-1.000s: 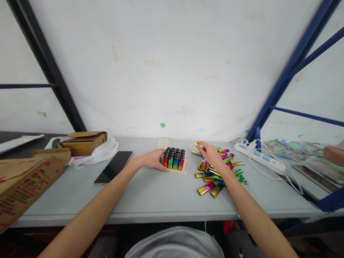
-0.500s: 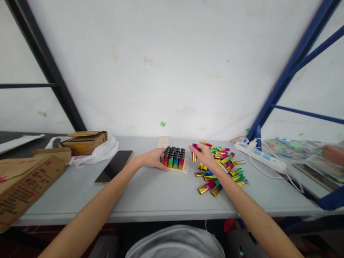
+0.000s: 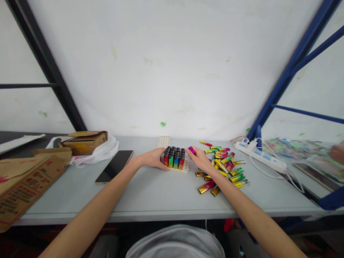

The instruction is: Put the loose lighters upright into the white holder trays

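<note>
Upright lighters (image 3: 174,157) with black tops and red, green, blue and yellow shiny bodies stand in close rows in a white holed tray (image 3: 185,170). My left hand (image 3: 156,158) curves around their left side, thumb at the front and fingers behind, gripping the group. Between the thumb and fingers of my right hand (image 3: 198,157) is a shiny purple lighter (image 3: 191,150), tilted, just right of the rows. Its lower end is hidden by the hand. Below and beside my right forearm lies a loose pile of metallic lighters (image 3: 228,166).
A second white holed tray (image 3: 163,141) lies by the wall. To the left are a dark phone (image 3: 115,166), a white plastic bag (image 3: 110,148) and cardboard boxes (image 3: 86,141). A power strip (image 3: 260,157) with cables lies right. Another person's hand (image 3: 337,154) shows at the right edge.
My right hand has shifted slightly left toward the rows, and the lighter in it has turned from upright to tilted. My left hand stays in place. The other person's hand moved right.
</note>
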A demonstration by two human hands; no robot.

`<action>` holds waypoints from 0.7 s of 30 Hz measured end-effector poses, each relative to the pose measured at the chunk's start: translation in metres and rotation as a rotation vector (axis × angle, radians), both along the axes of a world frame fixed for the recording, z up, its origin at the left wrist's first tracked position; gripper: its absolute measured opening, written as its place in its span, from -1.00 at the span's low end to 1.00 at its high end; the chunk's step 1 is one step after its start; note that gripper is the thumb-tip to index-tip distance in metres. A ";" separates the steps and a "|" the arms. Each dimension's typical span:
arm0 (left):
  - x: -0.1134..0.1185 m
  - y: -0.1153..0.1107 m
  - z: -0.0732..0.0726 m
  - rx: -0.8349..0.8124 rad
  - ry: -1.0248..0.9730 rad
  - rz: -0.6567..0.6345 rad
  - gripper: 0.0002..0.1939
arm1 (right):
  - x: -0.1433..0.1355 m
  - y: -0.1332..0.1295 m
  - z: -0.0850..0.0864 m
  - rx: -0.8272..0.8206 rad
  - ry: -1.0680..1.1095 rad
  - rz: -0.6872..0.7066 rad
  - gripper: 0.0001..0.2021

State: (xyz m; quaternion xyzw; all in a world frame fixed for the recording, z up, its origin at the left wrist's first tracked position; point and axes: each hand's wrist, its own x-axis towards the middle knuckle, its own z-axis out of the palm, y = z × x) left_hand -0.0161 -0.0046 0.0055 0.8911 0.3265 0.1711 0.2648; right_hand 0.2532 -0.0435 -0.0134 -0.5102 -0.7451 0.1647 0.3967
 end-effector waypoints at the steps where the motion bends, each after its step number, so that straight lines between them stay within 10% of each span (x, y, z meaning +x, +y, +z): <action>1: 0.000 0.000 0.000 -0.003 -0.002 0.003 -0.22 | 0.000 -0.001 0.001 0.003 -0.008 -0.013 -0.50; 21: 0.000 -0.001 0.000 0.016 0.015 -0.008 -0.25 | 0.001 -0.006 0.009 0.072 0.042 -0.125 -0.51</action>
